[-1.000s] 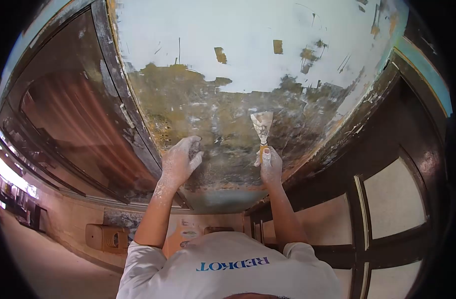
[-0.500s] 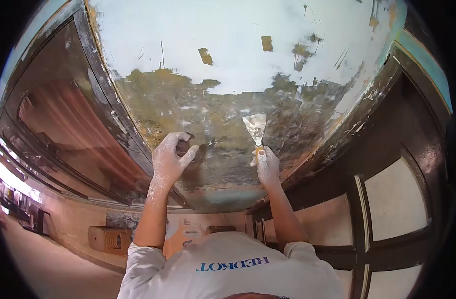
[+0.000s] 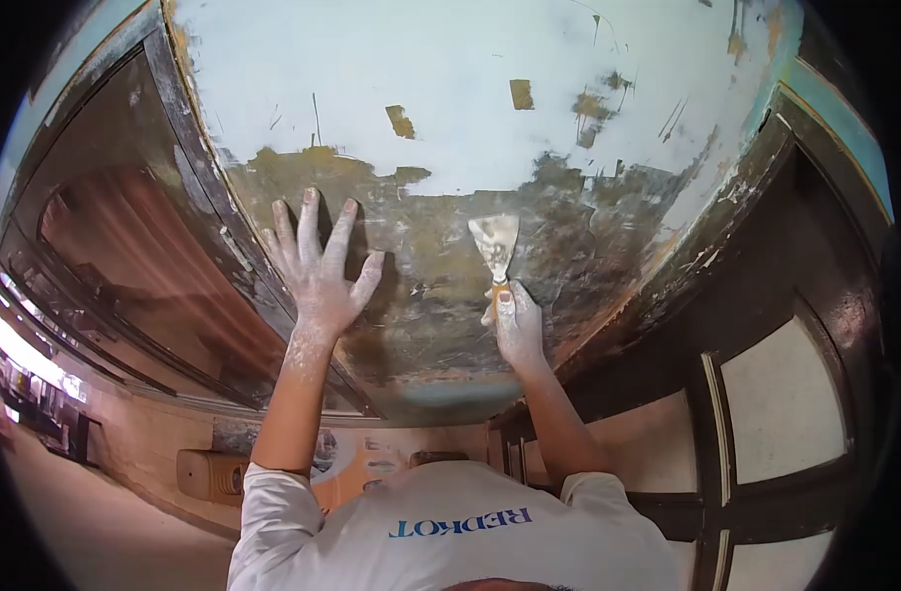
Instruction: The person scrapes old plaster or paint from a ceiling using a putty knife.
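Note:
My left hand (image 3: 322,271), dusted with white powder, is open with its fingers spread over the brown, scraped part of the wall (image 3: 421,246). In my right hand (image 3: 518,330) is a putty knife (image 3: 495,244), gripped by its yellow handle with the thumb along it. Its wide blade points up and is smeared with whitish material, and it overlaps the bare brown patch. Above both hands the wall carries a smooth white coat (image 3: 450,89) with a ragged lower edge and a few small brown spots.
Left of the wall runs a dark wooden frame (image 3: 199,177) with a reddish curtain (image 3: 165,246) behind it. A dark panelled door (image 3: 707,374) with pale panels stands to the right. Low on the left is a tan boxy object (image 3: 206,475) on the floor.
My left hand has gone from a curled shape to flat, spread fingers and moved up the wall. My right hand and the putty knife have shifted slightly left.

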A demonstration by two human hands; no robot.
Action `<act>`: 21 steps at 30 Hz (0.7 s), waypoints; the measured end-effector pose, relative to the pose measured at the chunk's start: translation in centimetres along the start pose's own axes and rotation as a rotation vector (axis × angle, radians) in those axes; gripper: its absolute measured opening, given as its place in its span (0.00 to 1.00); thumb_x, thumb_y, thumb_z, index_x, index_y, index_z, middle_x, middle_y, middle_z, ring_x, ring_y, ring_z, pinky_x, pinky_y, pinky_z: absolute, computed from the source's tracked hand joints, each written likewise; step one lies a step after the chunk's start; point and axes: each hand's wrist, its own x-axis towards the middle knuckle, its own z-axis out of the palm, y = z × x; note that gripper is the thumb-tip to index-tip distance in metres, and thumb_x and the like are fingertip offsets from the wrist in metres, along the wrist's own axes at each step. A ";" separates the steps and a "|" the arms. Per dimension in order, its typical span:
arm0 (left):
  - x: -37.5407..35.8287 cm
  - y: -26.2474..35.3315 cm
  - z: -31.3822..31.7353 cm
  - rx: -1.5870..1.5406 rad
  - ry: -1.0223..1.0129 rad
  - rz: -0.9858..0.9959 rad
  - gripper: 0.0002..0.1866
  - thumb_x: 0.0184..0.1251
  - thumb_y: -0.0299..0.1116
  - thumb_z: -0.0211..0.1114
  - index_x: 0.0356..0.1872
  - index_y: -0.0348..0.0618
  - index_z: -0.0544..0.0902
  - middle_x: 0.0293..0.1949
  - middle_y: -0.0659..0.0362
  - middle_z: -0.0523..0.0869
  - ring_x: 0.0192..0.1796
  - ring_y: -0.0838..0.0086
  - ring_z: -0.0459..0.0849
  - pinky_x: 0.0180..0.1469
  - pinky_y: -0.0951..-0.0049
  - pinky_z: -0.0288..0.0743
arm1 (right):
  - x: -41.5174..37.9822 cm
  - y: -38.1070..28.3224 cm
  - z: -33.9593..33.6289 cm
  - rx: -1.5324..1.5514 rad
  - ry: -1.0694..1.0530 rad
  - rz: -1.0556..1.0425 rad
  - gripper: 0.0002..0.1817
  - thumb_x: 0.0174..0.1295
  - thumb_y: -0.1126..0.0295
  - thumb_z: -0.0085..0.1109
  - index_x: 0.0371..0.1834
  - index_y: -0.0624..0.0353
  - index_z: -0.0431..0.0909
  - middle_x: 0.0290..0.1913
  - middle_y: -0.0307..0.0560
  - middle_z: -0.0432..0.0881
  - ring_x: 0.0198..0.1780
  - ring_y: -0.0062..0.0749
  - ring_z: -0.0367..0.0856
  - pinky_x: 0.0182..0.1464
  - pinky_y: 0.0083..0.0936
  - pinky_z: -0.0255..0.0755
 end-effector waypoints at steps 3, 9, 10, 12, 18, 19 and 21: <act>-1.8 -2.0 4.0 0.158 0.011 -0.009 0.34 0.60 0.62 0.60 0.65 0.60 0.74 0.75 0.43 0.52 0.75 0.35 0.39 0.65 0.23 0.28 | -0.3 1.3 0.4 -0.098 -0.013 -0.002 0.21 0.73 0.57 0.44 0.38 0.66 0.76 0.21 0.47 0.80 0.26 0.30 0.81 0.33 0.27 0.72; -2.0 -2.3 5.1 0.152 0.098 -0.001 0.33 0.58 0.62 0.62 0.64 0.62 0.75 0.74 0.43 0.54 0.75 0.35 0.41 0.65 0.23 0.30 | 1.3 -2.6 0.5 -0.075 0.018 -0.024 0.22 0.72 0.55 0.44 0.38 0.66 0.76 0.18 0.45 0.78 0.23 0.31 0.80 0.31 0.28 0.72; -2.1 -2.4 5.2 0.157 0.098 -0.002 0.33 0.57 0.62 0.62 0.63 0.62 0.76 0.74 0.43 0.55 0.75 0.35 0.41 0.65 0.23 0.30 | 0.9 -1.7 0.6 -0.099 0.013 -0.014 0.22 0.73 0.54 0.44 0.38 0.65 0.76 0.18 0.45 0.78 0.23 0.31 0.80 0.31 0.28 0.72; -2.2 -2.6 5.5 0.173 0.141 0.028 0.33 0.56 0.62 0.63 0.63 0.62 0.76 0.74 0.43 0.54 0.75 0.36 0.41 0.66 0.23 0.31 | 0.3 -0.9 1.3 -0.086 -0.055 0.029 0.23 0.73 0.53 0.43 0.36 0.65 0.76 0.17 0.44 0.77 0.23 0.28 0.79 0.31 0.27 0.71; -2.3 -2.7 5.5 0.171 0.128 0.020 0.33 0.56 0.62 0.63 0.63 0.62 0.76 0.74 0.43 0.54 0.76 0.37 0.40 0.66 0.24 0.30 | 1.6 -3.8 1.3 -0.082 -0.080 -0.014 0.24 0.73 0.53 0.44 0.31 0.64 0.77 0.17 0.43 0.78 0.22 0.27 0.78 0.30 0.27 0.71; -2.3 -2.8 5.7 0.164 0.138 0.030 0.33 0.56 0.62 0.63 0.63 0.62 0.76 0.74 0.43 0.54 0.76 0.37 0.40 0.66 0.24 0.30 | 1.0 -2.6 1.6 -0.067 -0.057 0.016 0.24 0.73 0.53 0.44 0.31 0.65 0.77 0.16 0.43 0.77 0.22 0.27 0.78 0.30 0.26 0.71; -2.5 -2.9 5.9 0.149 0.155 0.037 0.33 0.58 0.62 0.61 0.64 0.62 0.75 0.74 0.43 0.54 0.76 0.38 0.39 0.67 0.25 0.29 | -0.6 -0.4 2.1 -0.076 -0.090 0.076 0.24 0.73 0.54 0.44 0.31 0.65 0.77 0.17 0.42 0.77 0.22 0.25 0.78 0.29 0.25 0.71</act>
